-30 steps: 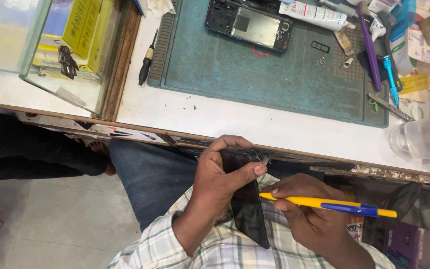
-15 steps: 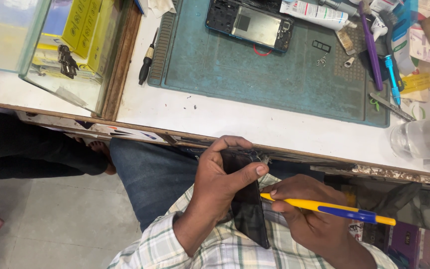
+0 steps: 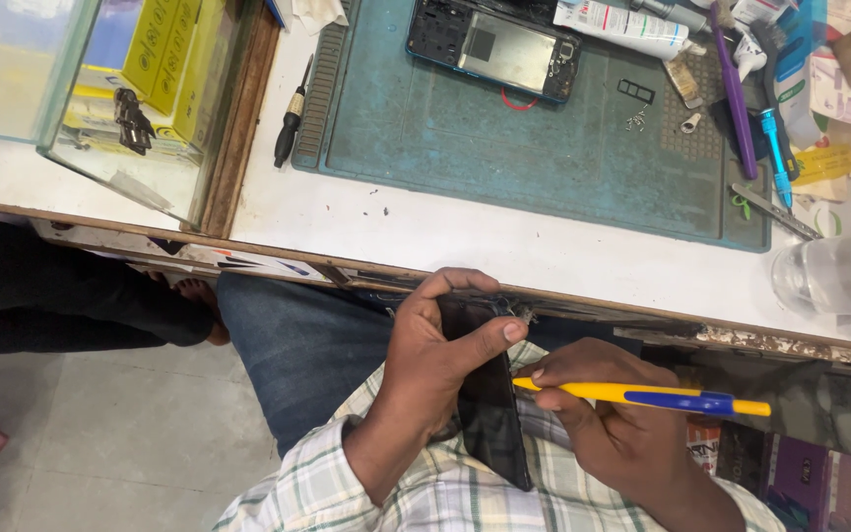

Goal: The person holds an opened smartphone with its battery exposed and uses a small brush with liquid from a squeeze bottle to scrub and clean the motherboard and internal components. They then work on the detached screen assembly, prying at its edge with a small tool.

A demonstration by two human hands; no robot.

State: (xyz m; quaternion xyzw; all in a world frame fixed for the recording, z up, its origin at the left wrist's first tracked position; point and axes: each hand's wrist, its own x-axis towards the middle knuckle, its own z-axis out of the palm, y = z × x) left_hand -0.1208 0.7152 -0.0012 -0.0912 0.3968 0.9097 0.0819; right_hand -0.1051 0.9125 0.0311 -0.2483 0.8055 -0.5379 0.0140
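Phone [image 3: 492,414] gripped by left hand [image 3: 435,360], yellow tool [image 3: 642,396] seemingly touching

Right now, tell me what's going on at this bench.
A person seated at a white workbench grips a dark phone panel edge-up in the left hand over the lap. The right hand holds a yellow and blue tool, its tip at the panel's edge. On the green mat lies an opened phone, with a black screwdriver beside the mat.
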